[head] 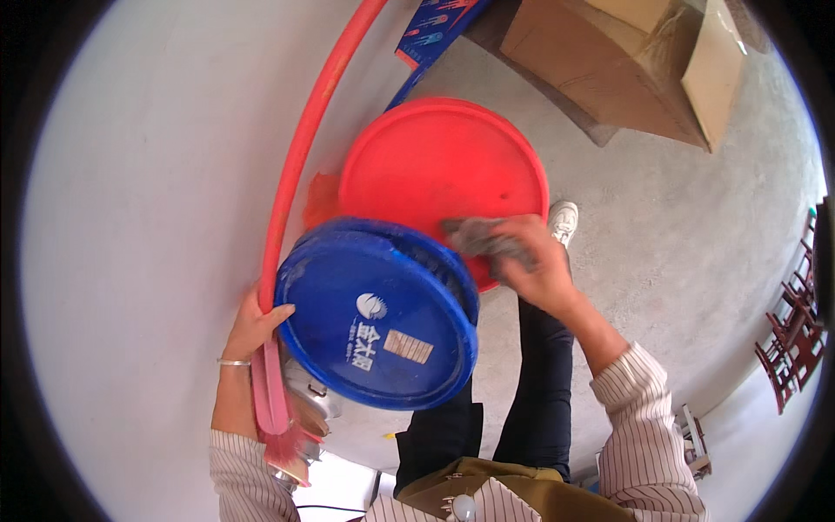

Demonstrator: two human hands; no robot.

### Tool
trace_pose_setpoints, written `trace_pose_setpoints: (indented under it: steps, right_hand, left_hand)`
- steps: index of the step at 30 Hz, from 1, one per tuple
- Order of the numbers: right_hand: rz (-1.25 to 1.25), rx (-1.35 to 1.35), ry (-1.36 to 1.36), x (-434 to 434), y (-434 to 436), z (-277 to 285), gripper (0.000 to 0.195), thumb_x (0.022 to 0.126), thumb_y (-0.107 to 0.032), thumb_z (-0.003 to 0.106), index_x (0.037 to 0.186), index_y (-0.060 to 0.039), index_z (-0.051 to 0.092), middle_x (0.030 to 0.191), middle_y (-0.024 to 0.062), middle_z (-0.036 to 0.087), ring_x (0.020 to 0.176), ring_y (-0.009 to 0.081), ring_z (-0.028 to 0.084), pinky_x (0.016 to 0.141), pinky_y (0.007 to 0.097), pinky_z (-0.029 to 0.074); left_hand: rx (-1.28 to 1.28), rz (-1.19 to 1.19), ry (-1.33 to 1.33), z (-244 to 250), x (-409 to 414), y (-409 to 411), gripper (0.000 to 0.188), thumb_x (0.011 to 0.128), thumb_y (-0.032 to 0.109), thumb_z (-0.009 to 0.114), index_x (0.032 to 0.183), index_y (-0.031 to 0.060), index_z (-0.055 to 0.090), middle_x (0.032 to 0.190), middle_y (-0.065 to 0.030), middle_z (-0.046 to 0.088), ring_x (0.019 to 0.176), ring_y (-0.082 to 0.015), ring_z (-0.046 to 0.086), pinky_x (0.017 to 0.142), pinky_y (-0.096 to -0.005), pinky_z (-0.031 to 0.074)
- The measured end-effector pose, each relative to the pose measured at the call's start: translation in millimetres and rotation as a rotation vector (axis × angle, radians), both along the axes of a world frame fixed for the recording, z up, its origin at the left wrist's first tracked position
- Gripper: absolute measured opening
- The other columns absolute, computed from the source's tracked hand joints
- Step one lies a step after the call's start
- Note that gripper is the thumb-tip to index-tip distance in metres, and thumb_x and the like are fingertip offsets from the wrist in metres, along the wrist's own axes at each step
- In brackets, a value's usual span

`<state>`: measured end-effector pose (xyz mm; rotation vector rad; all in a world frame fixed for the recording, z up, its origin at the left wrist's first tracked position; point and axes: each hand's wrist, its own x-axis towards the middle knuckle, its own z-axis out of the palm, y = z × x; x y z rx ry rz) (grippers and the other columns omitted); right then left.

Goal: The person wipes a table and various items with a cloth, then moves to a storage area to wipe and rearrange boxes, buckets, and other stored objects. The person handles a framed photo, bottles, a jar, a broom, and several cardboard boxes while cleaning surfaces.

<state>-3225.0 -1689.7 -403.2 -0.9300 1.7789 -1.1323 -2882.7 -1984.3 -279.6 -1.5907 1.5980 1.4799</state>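
Near the lower left, my left hand [258, 323] is closed around the red pole of a broom [293, 163] and the rim of a blue round plastic lid [326, 313]. The pink broom head [271, 398] with its bristles points down beside my left forearm. A second blue lid or rim shows just behind the first, which bears white writing and a striped label. My right hand [538, 264] grips a grey crumpled cloth [486, 236] over the lower right part of a large red round lid [443, 163]. The right hand is somewhat blurred.
A cardboard box [587, 65] stands at the upper right on the grey floor. A blue printed panel [434, 36] leans near the pale wall. Metal pots [319, 391] show behind the blue lids. Dark red wooden furniture [792, 333] is at the far right. A white shoe [563, 220] is beside the red lid.
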Motion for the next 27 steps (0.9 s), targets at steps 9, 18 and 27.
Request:
trace_pose_setpoints:
  steps: [9,18,27]
  right_hand:
    - [-0.599,0.368,-0.352,140,60,121,0.048,0.085,-0.006,0.064,0.132,-0.0016,0.060,0.105,0.0063,0.069,0.098,0.0150,0.064,0.091,0.0290,0.049]
    - [-0.604,0.238,-0.741,167,74,82,0.078,0.077,-0.011,0.064,0.150,0.0011,0.039,0.136,0.0219,0.057,0.126,0.0270,0.055,0.107,0.0343,0.041]
    - [-0.554,0.204,-0.342,182,71,107,0.070,0.076,-0.018,0.067,0.139,0.0024,0.045,0.122,0.0253,0.057,0.116,0.0420,0.055,0.103,0.0434,0.043]
  left_hand:
    - [-0.141,-0.064,0.263,-12,25,7,0.066,0.084,0.011,0.075,0.142,-0.0017,0.046,0.134,-0.0135,0.059,0.123,-0.0223,0.054,0.108,-0.0358,0.041]
    - [-0.360,-0.228,0.096,1,7,14,0.051,0.088,0.013,0.073,0.133,-0.0027,0.054,0.119,-0.0118,0.064,0.108,-0.0209,0.061,0.098,-0.0338,0.047]
    - [-0.346,-0.146,0.071,0,-8,14,0.051,0.090,0.012,0.073,0.134,-0.0004,0.052,0.111,-0.0069,0.062,0.098,-0.0161,0.059,0.089,-0.0294,0.050]
